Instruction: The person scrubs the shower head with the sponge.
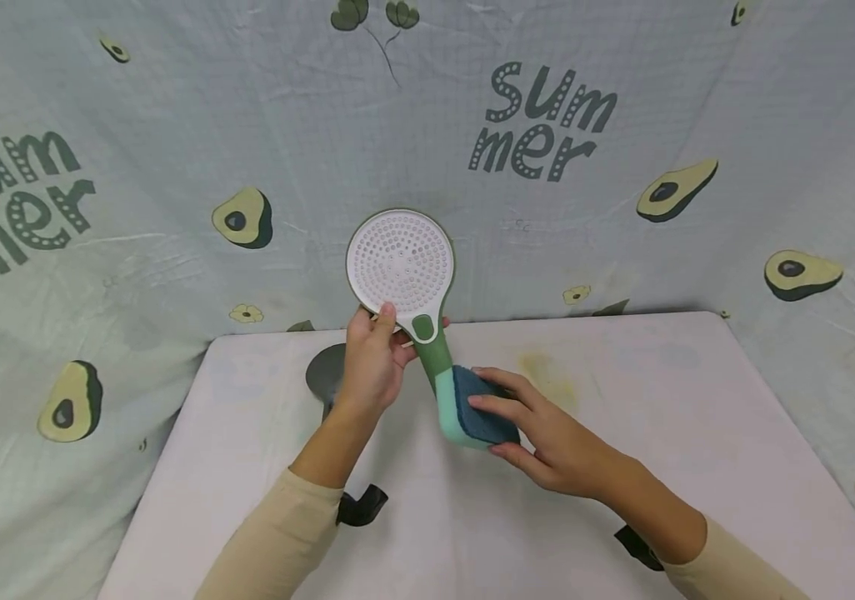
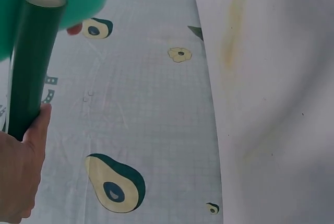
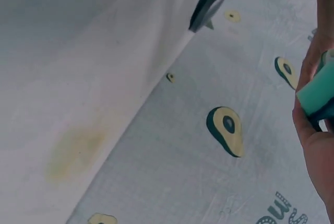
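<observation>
A handheld shower head (image 1: 401,262) with a white nozzle face and green handle (image 2: 34,67) is held up over the table, tilted, face toward me. My left hand (image 1: 375,358) grips it at the neck, thumb on the front edge of the face. At the handle's lower part, my right hand (image 1: 558,442) holds a sponge (image 1: 482,408), teal on one side and dark blue on the other, its teal side against the handle. The right wrist view catches the sponge (image 3: 318,93) at its right edge. The left wrist view shows the handle's white threaded end beside it.
A dark grey round object (image 1: 325,372) with a narrow stem lies on the white-covered table (image 1: 660,400), partly hidden behind my left forearm. A cloth (image 1: 427,167) printed with avocados hangs behind the table. A yellowish stain (image 1: 547,375) marks the table cover.
</observation>
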`<state>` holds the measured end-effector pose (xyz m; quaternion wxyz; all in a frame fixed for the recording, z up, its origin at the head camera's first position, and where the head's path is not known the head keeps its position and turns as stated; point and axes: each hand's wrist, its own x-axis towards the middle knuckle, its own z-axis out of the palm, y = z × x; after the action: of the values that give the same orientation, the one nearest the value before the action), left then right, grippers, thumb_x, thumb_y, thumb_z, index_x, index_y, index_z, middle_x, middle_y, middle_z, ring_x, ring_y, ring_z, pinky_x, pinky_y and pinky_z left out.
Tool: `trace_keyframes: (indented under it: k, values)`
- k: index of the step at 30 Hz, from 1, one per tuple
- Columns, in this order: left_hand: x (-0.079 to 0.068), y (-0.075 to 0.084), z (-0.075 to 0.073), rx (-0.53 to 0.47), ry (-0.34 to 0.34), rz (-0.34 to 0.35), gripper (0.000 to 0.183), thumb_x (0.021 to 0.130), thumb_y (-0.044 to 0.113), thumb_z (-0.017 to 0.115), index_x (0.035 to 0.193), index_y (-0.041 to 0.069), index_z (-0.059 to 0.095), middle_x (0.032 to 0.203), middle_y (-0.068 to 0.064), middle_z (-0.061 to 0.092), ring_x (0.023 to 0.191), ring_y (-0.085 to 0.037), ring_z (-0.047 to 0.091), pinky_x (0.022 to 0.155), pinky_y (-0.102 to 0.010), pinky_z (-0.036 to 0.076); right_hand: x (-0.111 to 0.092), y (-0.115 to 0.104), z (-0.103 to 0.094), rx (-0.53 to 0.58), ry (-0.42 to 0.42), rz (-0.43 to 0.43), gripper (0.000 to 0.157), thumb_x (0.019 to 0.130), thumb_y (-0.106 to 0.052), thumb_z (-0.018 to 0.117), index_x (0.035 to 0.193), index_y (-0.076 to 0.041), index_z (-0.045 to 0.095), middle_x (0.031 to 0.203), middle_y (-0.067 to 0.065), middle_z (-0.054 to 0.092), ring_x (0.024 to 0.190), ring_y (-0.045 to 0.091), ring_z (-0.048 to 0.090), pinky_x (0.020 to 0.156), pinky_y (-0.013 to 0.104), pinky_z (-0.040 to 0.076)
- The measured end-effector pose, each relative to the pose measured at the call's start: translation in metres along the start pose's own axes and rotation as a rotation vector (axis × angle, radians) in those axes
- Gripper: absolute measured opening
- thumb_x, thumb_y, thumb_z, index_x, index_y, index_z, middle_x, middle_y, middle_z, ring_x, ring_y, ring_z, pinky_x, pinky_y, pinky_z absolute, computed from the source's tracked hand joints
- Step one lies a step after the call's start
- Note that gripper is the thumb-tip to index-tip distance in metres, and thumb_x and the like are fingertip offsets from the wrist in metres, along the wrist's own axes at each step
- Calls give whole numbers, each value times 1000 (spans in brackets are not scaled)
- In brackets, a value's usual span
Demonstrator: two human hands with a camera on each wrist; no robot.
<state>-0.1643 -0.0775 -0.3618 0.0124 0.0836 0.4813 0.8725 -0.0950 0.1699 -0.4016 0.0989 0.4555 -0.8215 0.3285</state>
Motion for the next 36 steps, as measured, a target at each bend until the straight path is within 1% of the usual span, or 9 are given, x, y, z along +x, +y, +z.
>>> trace_keyframes:
  k: [6, 11, 14, 17, 20, 24, 30, 32, 36]
  values:
    - [-1, -1, 5, 10, 25, -24, 37, 113, 11, 30, 148, 0, 35, 139, -22, 56, 91, -22, 75, 74, -33, 64, 20, 12, 1, -30, 71, 44, 54, 106, -39, 55, 154, -18, 40, 165, 13, 29, 147, 29, 39, 114, 36, 47]
    - [-1, -3, 7, 51, 17, -30, 36, 110, 3, 39, 146, 2, 35, 129, -13, 60, 90, -15, 72, 72, -29, 63, 40, 22, -5, -55, 136, 61, 60, 101, -19, 69, 154, -18, 41, 164, 14, 29, 148, 33, 39, 112, 47, 48]
    - [0, -4, 6, 71, 29, -32, 38, 109, 1, 42, 146, 3, 34, 127, -14, 61, 89, -15, 74, 74, -30, 63, 40, 21, -10, -45, 116, 65, 67, 96, -11, 74, 154, -19, 42, 165, 13, 29, 149, 33, 37, 112, 48, 48]
    - [2, -3, 3, 87, 56, -28, 39, 109, 1, 43, 146, 4, 34, 130, -19, 60, 89, -16, 75, 76, -32, 64, 30, 18, -14, -54, 49, 57, 66, 97, -15, 74, 154, -23, 43, 166, 11, 29, 150, 31, 36, 112, 46, 49]
    - [5, -2, -1, 112, 78, -13, 39, 109, 3, 43, 146, 5, 32, 134, -23, 58, 92, -18, 76, 80, -34, 64, 14, 16, -17, -99, -10, 31, 55, 103, -28, 66, 154, -25, 46, 165, 12, 30, 148, 30, 37, 107, 46, 53]
    - [8, 0, -4, 146, 94, -5, 42, 108, 2, 45, 148, 6, 31, 134, -22, 57, 95, -17, 74, 82, -36, 64, -4, 16, -24, -196, -36, -8, 46, 108, -43, 46, 151, -27, 51, 164, 13, 33, 147, 30, 37, 104, 46, 55]
    - [9, -6, -6, 238, 148, -32, 48, 101, -6, 57, 145, 2, 41, 128, -20, 59, 94, -16, 73, 80, -35, 64, 1, 8, -27, -403, 0, -189, 40, 113, -34, 36, 146, -32, 58, 156, 13, 46, 137, 35, 47, 101, 51, 55]
    - [8, -9, -6, 264, 161, -24, 47, 101, -5, 58, 144, 1, 41, 128, -20, 60, 94, -16, 73, 80, -36, 64, 8, -1, -24, -496, -10, -251, 39, 108, -24, 53, 146, -33, 59, 154, 12, 50, 133, 36, 51, 100, 51, 56]
    - [6, -12, -6, 319, 166, 34, 49, 102, -3, 57, 147, 3, 37, 129, -21, 57, 98, -24, 73, 81, -36, 64, 21, -22, -7, -717, -101, -317, 57, 89, -18, 83, 140, -31, 63, 153, 9, 51, 128, 33, 54, 103, 45, 52]
